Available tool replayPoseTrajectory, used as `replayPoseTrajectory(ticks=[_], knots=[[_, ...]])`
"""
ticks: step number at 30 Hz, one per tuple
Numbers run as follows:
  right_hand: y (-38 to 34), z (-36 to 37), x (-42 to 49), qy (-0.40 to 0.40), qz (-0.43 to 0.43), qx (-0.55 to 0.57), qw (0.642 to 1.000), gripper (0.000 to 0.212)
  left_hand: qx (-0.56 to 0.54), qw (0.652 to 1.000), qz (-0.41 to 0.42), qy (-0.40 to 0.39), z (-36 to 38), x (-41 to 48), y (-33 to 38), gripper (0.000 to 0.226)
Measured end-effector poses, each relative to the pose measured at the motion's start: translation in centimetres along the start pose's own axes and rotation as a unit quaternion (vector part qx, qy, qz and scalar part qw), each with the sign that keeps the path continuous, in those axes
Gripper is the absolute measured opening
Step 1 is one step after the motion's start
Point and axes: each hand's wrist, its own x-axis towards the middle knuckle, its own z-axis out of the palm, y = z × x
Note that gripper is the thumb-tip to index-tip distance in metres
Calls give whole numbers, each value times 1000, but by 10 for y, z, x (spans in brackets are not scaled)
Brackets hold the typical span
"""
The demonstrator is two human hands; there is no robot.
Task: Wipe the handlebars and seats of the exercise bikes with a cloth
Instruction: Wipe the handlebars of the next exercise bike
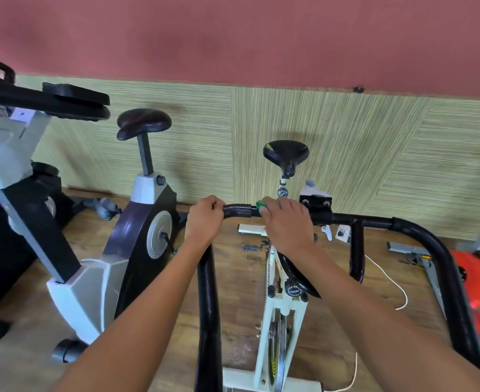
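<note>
A white exercise bike stands right in front of me with black tubular handlebars (237, 211) across the middle of the view. My left hand (203, 219) is wrapped around the bar's left bend. My right hand (285, 220) rests on the bar just to the right, pressing a green cloth (260, 205) against it; only a small bit of the cloth shows past my fingers. The bike's black seat (286, 153) is beyond the bar near the wall. A second bike on the left has a dark brown seat (144, 123).
A grey and black machine (15, 154) fills the far left. A red machine (479, 290) marked CALLIVEN sits at the right, with a white cord (394, 281) on the wooden floor. A striped panelled wall runs close behind the bikes.
</note>
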Motion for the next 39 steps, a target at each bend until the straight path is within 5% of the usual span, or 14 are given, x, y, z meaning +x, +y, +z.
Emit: replayPoseTrajectory(ticks=[5, 10, 12, 15, 17, 19, 21, 26, 30, 35, 39], knots=[[-9, -2, 8, -4, -65, 17, 998, 42, -56, 998, -28, -9, -2, -4, 3, 25], [-21, -18, 29, 34, -51, 160, 985, 41, -201, 965, -163, -48, -14, -9, -12, 25], [-46, -15, 27, 16, -114, 156, 981, 41, -318, 913, -245, -72, -17, -28, -19, 31], [-81, 3, 19, -10, -120, 52, 991, 44, -510, 787, -334, -95, -25, -50, -27, 53], [-96, 9, 14, -8, -105, 47, 993, 52, -569, 744, -340, -90, -28, -56, -30, 61], [-104, 14, 5, -19, -199, 82, 976, 63, -594, 726, -337, -75, -30, -59, -31, 65], [-98, 13, 4, -48, -276, 113, 953, 63, -599, 724, -336, -72, -29, -60, -32, 69], [-100, 9, 25, -73, -204, 101, 971, 50, -598, 725, -336, -62, -28, -64, -35, 74], [-109, 14, -22, -77, -300, 198, 930, 60, -630, 699, -333, -52, -29, -66, -47, 73], [-99, 3, -72, -108, -320, 288, 896, 53, -531, 783, -298, -127, -47, -62, -58, 75], [-94, -9, -117, -177, -286, 322, 885, 44, -417, 858, -243, -177, -48, -56, -47, 47]])
